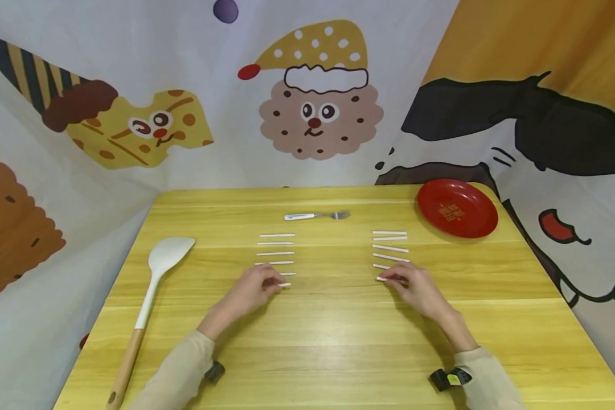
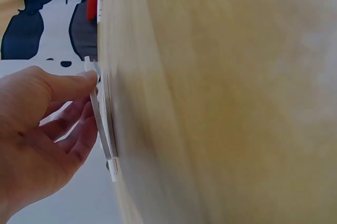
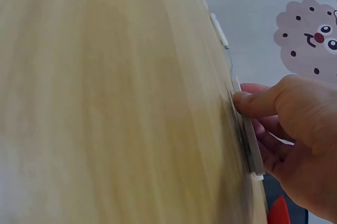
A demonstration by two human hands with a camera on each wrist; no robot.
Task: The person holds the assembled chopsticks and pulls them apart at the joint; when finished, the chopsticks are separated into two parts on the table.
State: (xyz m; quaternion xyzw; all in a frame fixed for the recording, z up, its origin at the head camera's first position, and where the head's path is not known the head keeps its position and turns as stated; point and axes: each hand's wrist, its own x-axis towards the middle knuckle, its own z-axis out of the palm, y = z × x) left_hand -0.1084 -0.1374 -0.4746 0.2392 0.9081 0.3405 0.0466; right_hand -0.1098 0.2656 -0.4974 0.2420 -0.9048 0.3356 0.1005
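My left hand [image 1: 253, 289] pinches a thin white stick [image 1: 285, 285] between thumb and fingers, at the near end of a column of similar sticks. In the left wrist view this stick [image 2: 100, 120] lies close along the table surface. Opposite, my right hand [image 1: 418, 289] pinches another white stick [image 1: 380, 279], at the near end of a second column. The right wrist view shows that stick [image 3: 253, 148] under the thumb, low by the wood. Beyond the hands lie the left column's white sticks [image 1: 275, 253] and the right column's [image 1: 390, 249], the nearest partly hidden by fingers.
A fork [image 1: 299, 216] with a white handle lies near the table's back edge. At the back right is a red plate [image 1: 479, 213]. A white spatula [image 1: 146, 302] with a wooden handle lies along the left side. A printed cloth [image 1: 225, 165] hangs behind the table.
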